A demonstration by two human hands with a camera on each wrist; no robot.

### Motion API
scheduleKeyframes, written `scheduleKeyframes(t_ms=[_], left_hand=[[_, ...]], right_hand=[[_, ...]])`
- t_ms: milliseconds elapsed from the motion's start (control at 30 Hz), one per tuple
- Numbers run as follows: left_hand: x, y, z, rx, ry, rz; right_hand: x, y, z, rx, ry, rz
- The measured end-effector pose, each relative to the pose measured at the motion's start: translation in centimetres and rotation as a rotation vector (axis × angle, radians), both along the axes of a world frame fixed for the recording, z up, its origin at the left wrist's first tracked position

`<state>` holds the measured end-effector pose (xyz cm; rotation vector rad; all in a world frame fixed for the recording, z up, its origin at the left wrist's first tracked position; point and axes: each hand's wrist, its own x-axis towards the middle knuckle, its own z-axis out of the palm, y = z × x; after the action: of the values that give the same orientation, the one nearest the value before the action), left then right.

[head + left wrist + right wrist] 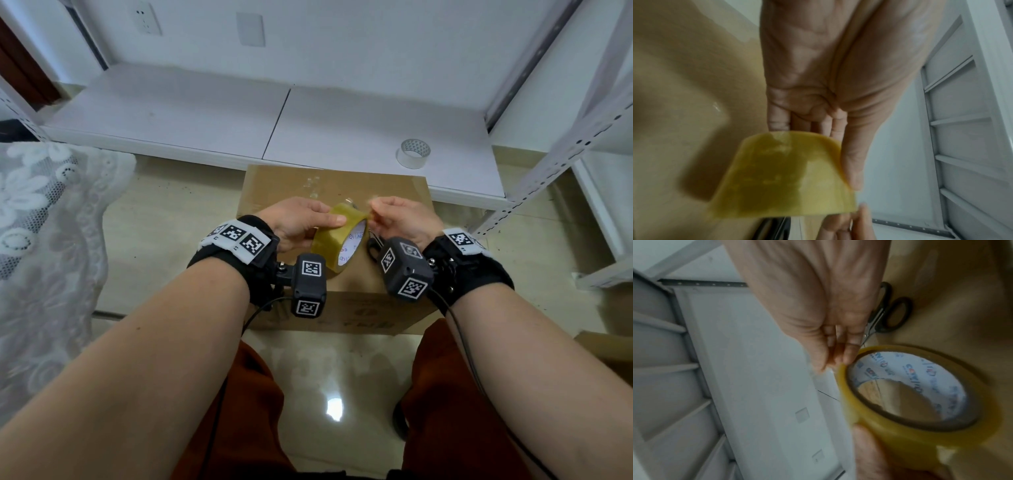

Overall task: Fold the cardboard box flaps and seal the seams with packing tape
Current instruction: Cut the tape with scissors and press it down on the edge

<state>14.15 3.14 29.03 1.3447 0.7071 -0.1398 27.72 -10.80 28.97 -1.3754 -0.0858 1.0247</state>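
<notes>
Tape roll held over the box.
Left hand grips it — right hand pinches its rim.

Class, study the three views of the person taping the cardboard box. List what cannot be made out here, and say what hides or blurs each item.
1. Scissors: blades hidden behind the right hand in the right wrist view; in the head view mostly covered by the wrist camera.
2. Tape roll core print: blurred, unreadable.
3. Loose tape end: too clear and blurred to trace at the right fingertips.
4. Cardboard box top seam: covered by both hands, including the left hand.
</notes>
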Motion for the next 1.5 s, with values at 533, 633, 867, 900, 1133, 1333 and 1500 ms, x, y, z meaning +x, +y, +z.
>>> scheduleKeyframes(t_ms=[533, 633, 867, 900, 1133, 1333, 1500], left_hand=[[-1.0, 0.2, 0.8, 0.226, 0.016, 0.019], [-1.0, 0.0, 1.0, 0.297, 0.024, 0.006], [-1.0, 0.3, 1.3, 0.368, 0.029, 0.012], [-1.0, 0.3, 1.3, 0.376, 0.031, 0.014], [-1.1, 0.3, 1.4, 0.381, 0.034, -0.02], [-1.1, 0.0, 1.3, 0.397, 0.065, -0.095], [-0.7, -0.3, 1.2, 0.433, 0.08, -0.133]], right_hand=[[-0.8, -0.2, -2.0, -0.508, -0.488, 0.397], [-1.8, 0.6, -3.7, -0.625, -0.624, 0.518], [-2.6, 1.4, -4.5, -0.823, -0.922, 0.631], [-2.8, 1.4, -4.3, -0.852, -0.946, 0.639], [-2.9, 1.5, -4.0, -0.945, -0.998, 0.633], [-1.6, 0.5, -3.6, -0.901, -0.799, 0.648], [-1.2, 1.4, -2.3, -0.541, -0.797, 0.172]])
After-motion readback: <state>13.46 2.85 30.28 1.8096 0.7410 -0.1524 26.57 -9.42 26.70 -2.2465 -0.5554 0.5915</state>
